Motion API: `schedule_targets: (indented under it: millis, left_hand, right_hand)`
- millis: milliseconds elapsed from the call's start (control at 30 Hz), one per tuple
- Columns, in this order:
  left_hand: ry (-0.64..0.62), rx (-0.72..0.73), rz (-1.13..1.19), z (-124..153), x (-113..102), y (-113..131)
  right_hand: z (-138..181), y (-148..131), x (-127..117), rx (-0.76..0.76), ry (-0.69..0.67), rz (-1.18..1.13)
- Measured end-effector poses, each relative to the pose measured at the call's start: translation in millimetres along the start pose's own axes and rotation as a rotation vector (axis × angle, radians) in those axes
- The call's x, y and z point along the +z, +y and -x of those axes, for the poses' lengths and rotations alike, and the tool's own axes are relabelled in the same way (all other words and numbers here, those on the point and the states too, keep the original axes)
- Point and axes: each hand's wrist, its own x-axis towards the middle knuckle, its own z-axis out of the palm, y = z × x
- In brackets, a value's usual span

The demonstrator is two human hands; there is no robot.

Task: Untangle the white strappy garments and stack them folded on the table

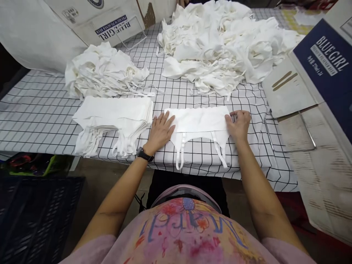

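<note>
A white folded garment (pixel 199 119) with two hanging straps lies flat near the table's front edge. My left hand (pixel 161 130) rests open and flat on its left end, a black watch on the wrist. My right hand (pixel 239 124) presses on its right end with fingers curled at the cloth's edge. To the left sits a neat stack of folded white garments (pixel 115 115) with straps hanging over the edge.
The table wears a white cloth with a black grid (pixel 41 117). A big loose heap of white garments (pixel 220 44) lies at the back, a smaller heap (pixel 101 69) at back left. Blue Girl cardboard boxes (pixel 324 62) stand right and back left. A dark crate (pixel 35 216) sits on the floor left.
</note>
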Motion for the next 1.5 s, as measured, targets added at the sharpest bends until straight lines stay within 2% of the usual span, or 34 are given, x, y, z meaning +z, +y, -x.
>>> schedule_targets:
  millis: [167, 333, 500, 567, 767, 1133, 1500]
  left_hand:
    - [0.097, -0.041, 0.01, -0.1, 6.2, -5.4]
    - [0.148, -0.031, 0.058, -1.6, 3.3, -12.3]
    - [0.156, -0.052, 0.15, -2.6, -1.3, -13.9]
    - [0.166, -0.057, 0.185, -2.7, -1.6, -13.8]
    - [0.234, -0.081, 0.233, -3.2, -0.3, -14.5]
    - [0.284, -0.086, 0.251, -3.2, 3.4, -18.4]
    - [0.27, -0.029, 0.208, 1.8, 2.7, -15.3]
  right_hand:
    - [-1.9, 7.3, 8.0, 0.013, 0.059, -0.02]
    - [-3.2, 1.7, 6.1, 0.034, 0.037, 0.017]
    - [6.9, -12.9, -5.8, -0.13, -0.113, 0.065]
    - [9.0, -16.0, -8.0, -0.135, -0.158, 0.108]
    - [5.5, -13.3, -5.3, 0.041, -0.099, 0.121]
    - [-0.5, -5.9, -2.3, 0.05, -0.059, 0.032]
    - [-6.0, 12.9, 6.0, 0.016, -0.023, 0.031]
